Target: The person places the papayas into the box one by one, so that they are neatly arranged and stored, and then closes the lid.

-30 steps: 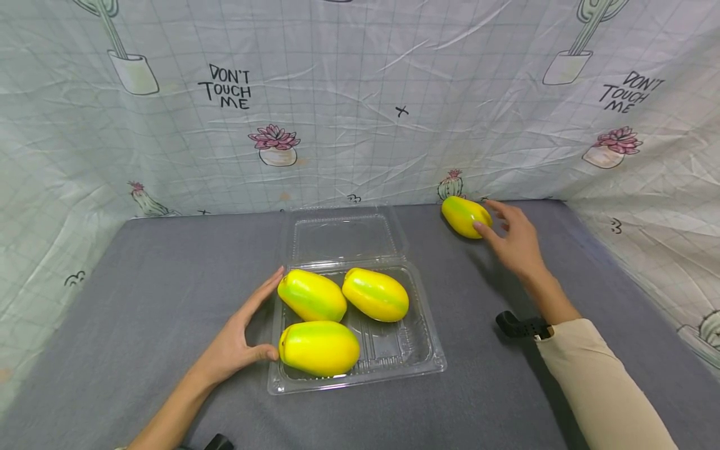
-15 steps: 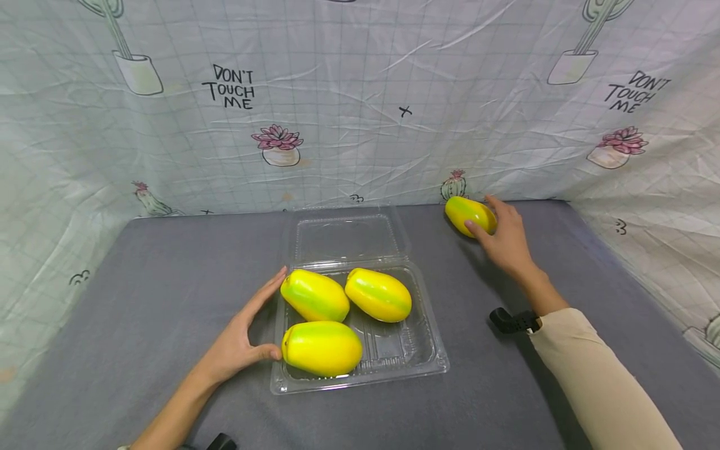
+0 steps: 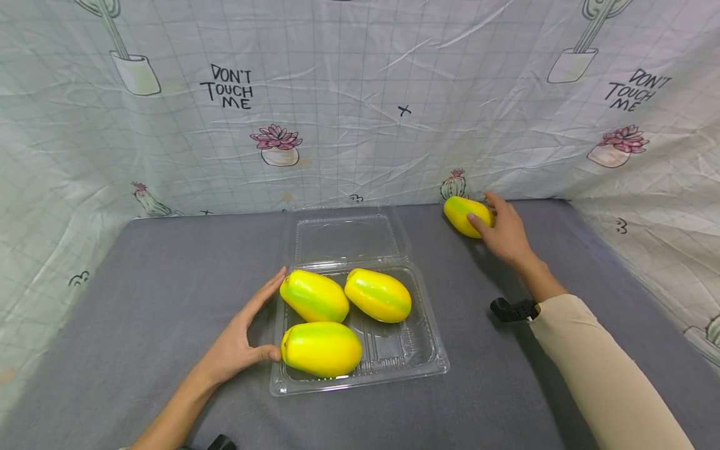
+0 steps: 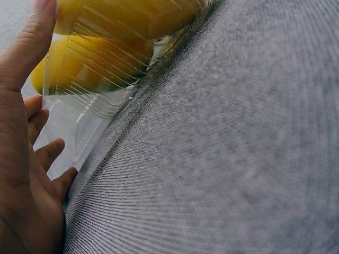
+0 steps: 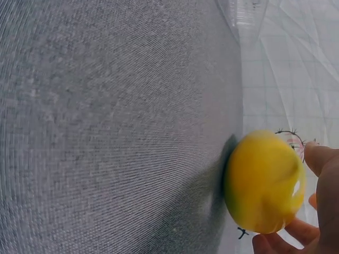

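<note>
At the back right of the table lies a yellow papaya [image 3: 461, 214] with a green streak. My right hand [image 3: 506, 236] holds it from the right, thumb over its near side and the other fingers round its far side; its underside stays close to the cloth in the right wrist view. Three similar papayas, one left at the back [image 3: 315, 296], one right at the back [image 3: 378, 295] and one in front [image 3: 322, 349], lie in a clear plastic clamshell box [image 3: 410, 369]. My left hand [image 3: 239, 340] rests along the box's left side, fingers outstretched, thumb at the rim.
The clamshell's clear lid [image 3: 344, 237] lies folded back behind the box. Grey cloth [image 3: 152, 281] covers the table. A printed white curtain [image 3: 349, 94] closes off the back and sides, right behind the held papaya.
My right hand has moved left and farther in over the papaya, its thumb now lying across the fruit. The papaya, the box and my left hand stay where they were.
</note>
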Demonstrator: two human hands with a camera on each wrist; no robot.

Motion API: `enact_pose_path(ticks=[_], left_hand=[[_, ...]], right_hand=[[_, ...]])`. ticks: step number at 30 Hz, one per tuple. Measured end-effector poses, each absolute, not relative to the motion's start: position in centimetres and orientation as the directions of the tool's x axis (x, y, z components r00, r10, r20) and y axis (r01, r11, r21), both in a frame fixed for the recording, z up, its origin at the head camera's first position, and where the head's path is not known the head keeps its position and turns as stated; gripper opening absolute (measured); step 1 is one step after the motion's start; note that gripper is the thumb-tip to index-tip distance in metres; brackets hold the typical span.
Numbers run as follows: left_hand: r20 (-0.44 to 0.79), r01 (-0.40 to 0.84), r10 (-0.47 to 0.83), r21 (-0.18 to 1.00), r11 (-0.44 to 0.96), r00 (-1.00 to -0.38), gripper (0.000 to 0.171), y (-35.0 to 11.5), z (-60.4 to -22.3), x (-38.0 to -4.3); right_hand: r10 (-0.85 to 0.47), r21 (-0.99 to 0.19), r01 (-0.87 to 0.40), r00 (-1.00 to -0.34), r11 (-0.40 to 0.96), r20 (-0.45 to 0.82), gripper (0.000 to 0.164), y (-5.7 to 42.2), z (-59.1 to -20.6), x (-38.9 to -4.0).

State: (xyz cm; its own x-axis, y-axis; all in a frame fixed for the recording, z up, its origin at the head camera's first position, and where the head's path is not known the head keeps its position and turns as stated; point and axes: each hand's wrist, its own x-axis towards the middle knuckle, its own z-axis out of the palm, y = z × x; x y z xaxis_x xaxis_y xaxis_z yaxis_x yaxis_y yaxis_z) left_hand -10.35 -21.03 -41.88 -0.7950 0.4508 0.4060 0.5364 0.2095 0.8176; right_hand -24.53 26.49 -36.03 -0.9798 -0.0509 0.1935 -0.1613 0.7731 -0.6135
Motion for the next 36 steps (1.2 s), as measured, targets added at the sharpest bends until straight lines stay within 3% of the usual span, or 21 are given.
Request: enact_pose_path(ticks=[15, 36], left_hand=[[0.414, 0.544, 0.452, 0.813, 0.207, -0.79, 0.105, -21.0, -41.9, -10.3], [0.411, 0.545, 0.452, 0.809, 0.219, -0.791, 0.106, -21.1, -42.0, -10.3]], right_hand=[[-0.057, -0.61, -0.11, -0.993, 0.785, 0.106, 0.076, 27.5, -35.9, -24.1], [-0.053, -0.586, -0.193, -0.967, 0.787, 0.248, 0.063, 26.9, -37.0, -23.0]])
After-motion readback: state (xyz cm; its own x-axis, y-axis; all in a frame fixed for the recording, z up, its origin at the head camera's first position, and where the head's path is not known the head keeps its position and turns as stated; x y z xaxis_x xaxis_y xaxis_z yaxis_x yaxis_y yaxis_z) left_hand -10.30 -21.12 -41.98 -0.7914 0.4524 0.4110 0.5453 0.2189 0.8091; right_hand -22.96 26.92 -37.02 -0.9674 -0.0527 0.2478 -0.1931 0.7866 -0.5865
